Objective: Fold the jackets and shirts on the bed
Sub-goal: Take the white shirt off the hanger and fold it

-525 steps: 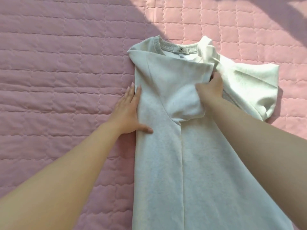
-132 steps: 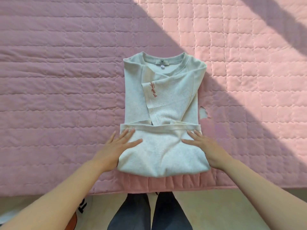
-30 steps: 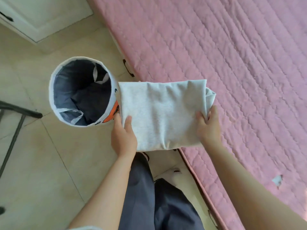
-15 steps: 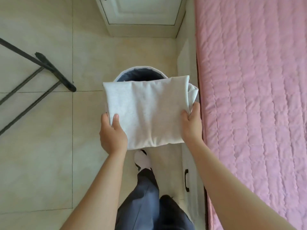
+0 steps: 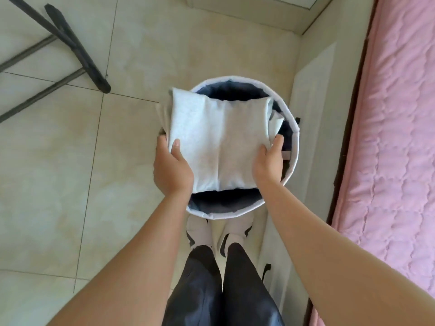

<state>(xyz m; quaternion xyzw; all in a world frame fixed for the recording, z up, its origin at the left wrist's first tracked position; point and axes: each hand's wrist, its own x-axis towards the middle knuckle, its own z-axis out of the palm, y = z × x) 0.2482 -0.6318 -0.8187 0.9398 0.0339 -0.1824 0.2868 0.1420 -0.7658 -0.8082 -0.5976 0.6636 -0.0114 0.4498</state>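
A folded light-grey shirt [image 5: 219, 142] hangs over the mouth of a round white basket [image 5: 294, 147] with a dark lining, which stands on the floor in front of my feet. My left hand [image 5: 171, 168] grips the shirt's left edge, thumb on top and fingers underneath. At the right edge my right hand [image 5: 268, 161] grips it the same way. The shirt sags a little in the middle between both hands. Dark clothing lies inside the basket, mostly hidden by the shirt.
The pink quilted bed [image 5: 397, 137] runs along the right side. Black metal legs of a stand [image 5: 70, 48] cross the tiled floor at the upper left. A white cabinet base [image 5: 270, 12] sits at the top. My legs and white shoes are right below the basket.
I carried the folded shirt off the bed and turned to the floor. In the last half second the shirt has moved down over the basket's opening, and its middle now sags.
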